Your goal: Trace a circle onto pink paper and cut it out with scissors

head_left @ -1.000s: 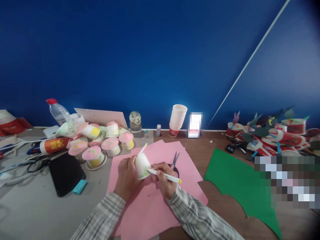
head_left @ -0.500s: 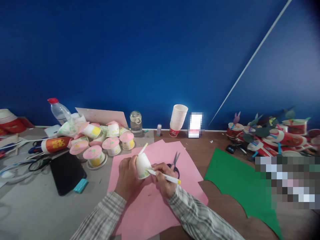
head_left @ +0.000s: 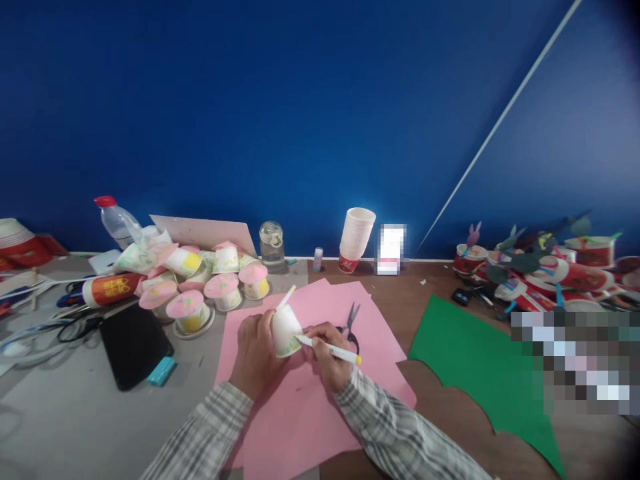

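Note:
My left hand (head_left: 259, 353) is wrapped round a white paper cup (head_left: 286, 330), held tilted above pink paper sheets (head_left: 300, 427). Green and yellow marks run along the cup's wider lower edge, and a pale strip (head_left: 287, 297) sticks out at its top. In my right hand (head_left: 327, 350) is a white marker pen (head_left: 343, 354) with a yellow end. Its tip meets the cup wall near the coloured marks. Behind the right hand, dark-handled scissors (head_left: 351, 325) lie on the pink paper, partly hidden.
Several pink-topped decorated cups (head_left: 223, 291) crowd the left, beside a black tablet-like slab (head_left: 135, 347) and a teal piece (head_left: 161, 371). A glass jar (head_left: 272, 247) and a leaning cup stack (head_left: 357, 237) stand by the blue wall. Green paper (head_left: 480, 373) lies right, near red cup crafts (head_left: 575, 273).
The marker pen has shifted very slightly up along the cup's lower edge. Both hands keep nearly the same place and hold.

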The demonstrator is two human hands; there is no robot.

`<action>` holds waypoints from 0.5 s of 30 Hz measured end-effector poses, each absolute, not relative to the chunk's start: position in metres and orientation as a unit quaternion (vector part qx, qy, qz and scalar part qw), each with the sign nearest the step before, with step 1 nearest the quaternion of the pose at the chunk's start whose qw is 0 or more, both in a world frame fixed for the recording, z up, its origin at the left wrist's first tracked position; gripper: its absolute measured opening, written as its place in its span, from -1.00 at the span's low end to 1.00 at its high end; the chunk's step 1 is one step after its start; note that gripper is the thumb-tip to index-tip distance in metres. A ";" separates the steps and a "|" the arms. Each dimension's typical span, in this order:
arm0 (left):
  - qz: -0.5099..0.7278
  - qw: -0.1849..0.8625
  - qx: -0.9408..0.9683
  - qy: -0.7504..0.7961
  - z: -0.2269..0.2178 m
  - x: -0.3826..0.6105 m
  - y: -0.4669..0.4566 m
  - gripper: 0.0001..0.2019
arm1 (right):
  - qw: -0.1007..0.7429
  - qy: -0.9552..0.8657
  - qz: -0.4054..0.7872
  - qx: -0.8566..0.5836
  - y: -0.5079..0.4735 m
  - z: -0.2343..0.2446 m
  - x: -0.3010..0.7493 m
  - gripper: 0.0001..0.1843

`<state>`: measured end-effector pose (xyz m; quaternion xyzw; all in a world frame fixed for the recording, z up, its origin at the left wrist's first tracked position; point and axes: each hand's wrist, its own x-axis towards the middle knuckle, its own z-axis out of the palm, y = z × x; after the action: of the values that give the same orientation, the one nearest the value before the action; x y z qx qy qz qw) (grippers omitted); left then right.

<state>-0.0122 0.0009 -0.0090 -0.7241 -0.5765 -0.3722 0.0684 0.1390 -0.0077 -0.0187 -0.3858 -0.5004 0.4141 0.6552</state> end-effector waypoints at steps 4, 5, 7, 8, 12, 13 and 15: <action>-0.371 0.067 -0.725 -0.576 -0.009 -0.013 0.001 -0.33 | 0.634 -0.521 0.411 -0.396 -0.008 -0.016 0.141 -0.87; -0.372 0.064 -0.725 -0.577 -0.009 -0.013 0.001 -0.33 | 0.634 -0.522 0.409 -0.398 -0.008 -0.015 0.142 -0.87; -0.373 0.058 -0.723 -0.579 -0.009 -0.012 0.001 -0.31 | 0.638 -0.522 0.408 -0.394 -0.008 -0.015 0.142 -0.87; -0.374 0.056 -0.724 -0.577 -0.009 -0.012 0.000 -0.30 | 0.640 -0.521 0.408 -0.389 -0.008 -0.016 0.142 -0.88; -0.376 0.067 -0.726 -0.573 -0.009 -0.012 0.001 -0.31 | 0.642 -0.521 0.411 -0.384 -0.007 -0.017 0.142 -0.87; -0.374 0.073 -0.725 -0.574 -0.009 -0.012 0.001 -0.32 | 0.641 -0.521 0.410 -0.385 -0.008 -0.017 0.142 -0.87; -0.373 0.077 -0.724 -0.575 -0.009 -0.012 0.001 -0.34 | 0.639 -0.522 0.409 -0.388 -0.008 -0.016 0.142 -0.87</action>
<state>-0.0123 0.0010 -0.0091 -0.7242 -0.5750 -0.3729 0.0772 0.1420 -0.0080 -0.0155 -0.3884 -0.5224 0.4091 0.6395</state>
